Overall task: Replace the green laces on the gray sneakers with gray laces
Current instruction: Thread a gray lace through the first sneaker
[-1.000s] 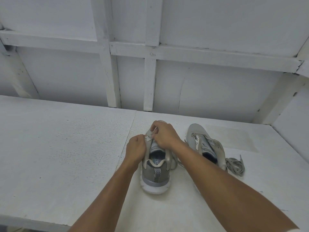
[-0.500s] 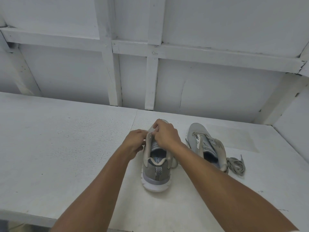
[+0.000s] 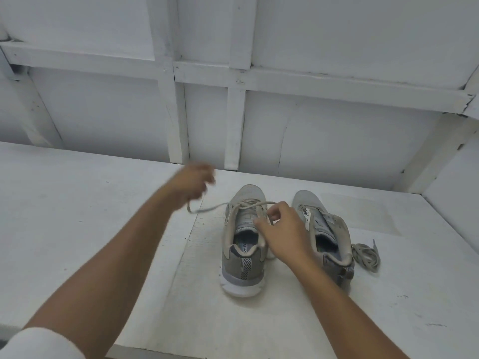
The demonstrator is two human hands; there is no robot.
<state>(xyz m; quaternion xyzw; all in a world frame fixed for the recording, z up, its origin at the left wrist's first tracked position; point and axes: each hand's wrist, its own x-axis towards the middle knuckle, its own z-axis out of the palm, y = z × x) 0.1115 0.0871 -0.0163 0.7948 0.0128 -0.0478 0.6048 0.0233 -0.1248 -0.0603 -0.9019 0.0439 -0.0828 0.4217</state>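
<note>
Two gray sneakers sit side by side on the white table point(image 3: 77, 229), heels toward the person. The upright sneaker point(image 3: 243, 268) stands on its white sole in the middle, and the second sneaker point(image 3: 307, 203) lies just to its right, leaning over so that its opening faces the first. A pale gray lace point(image 3: 215, 208) crosses the upper eyelets of the upright sneaker and runs out to the left, off the shoe and up into the left hand point(image 3: 193, 183). That hand is lifted above the table, left of the toe, and blurred; its fingers are curled round the lace end, and a small loop hangs below it. The right hand point(image 3: 285, 237) sits over the right eyelet row of the upright sneaker with its fingers bent and thumb and forefinger curved toward the lace crossing; I cannot tell whether they pinch the lace or only touch it. A loose lace bundle point(image 3: 366, 255) lies on the table against the heel side of the second sneaker. A white sleeve point(image 3: 39, 343) shows at the lower left corner, and a white panelled wall point(image 3: 337, 138) rises behind the table.
</note>
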